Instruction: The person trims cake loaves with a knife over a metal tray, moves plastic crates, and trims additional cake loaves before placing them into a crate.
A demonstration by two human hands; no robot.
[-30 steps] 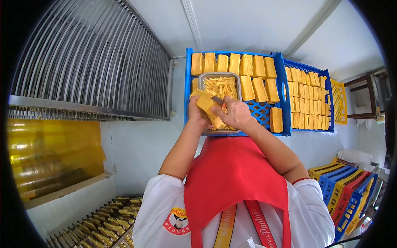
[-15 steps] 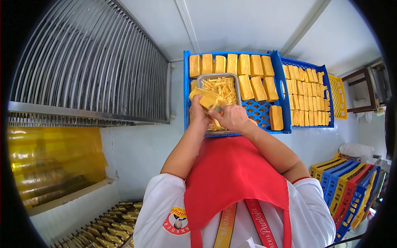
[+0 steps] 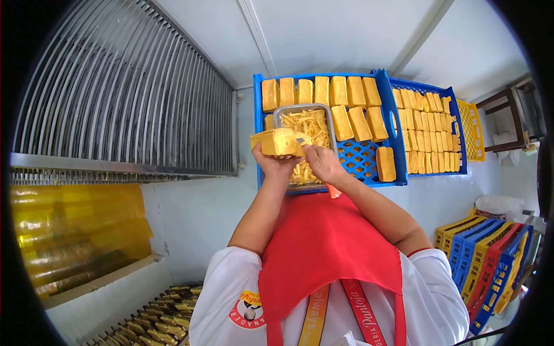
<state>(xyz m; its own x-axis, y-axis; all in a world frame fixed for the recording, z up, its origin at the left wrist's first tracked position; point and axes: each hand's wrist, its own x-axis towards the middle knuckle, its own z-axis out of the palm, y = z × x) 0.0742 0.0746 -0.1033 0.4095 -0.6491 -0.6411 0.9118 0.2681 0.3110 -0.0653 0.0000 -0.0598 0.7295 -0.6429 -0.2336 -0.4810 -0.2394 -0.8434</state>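
One loaf [image 3: 280, 142] lay in left hand [image 3: 276, 165], fingers cupped beneath it, tips mostly hidden. Right hand [image 3: 324, 164], beside loaf's end, had fingers pressed around one orange-handled knife [image 3: 333, 191]; blade, hard to make out, seemingly met loaf. Below: one metal tray [image 3: 332, 130], strips [image 3: 309, 122] uncountable. Near blue crate [image 3: 358, 157]: eleven loaves clear, one partly hidden by tray. Second blue crate [image 3: 427, 88]: four rows.
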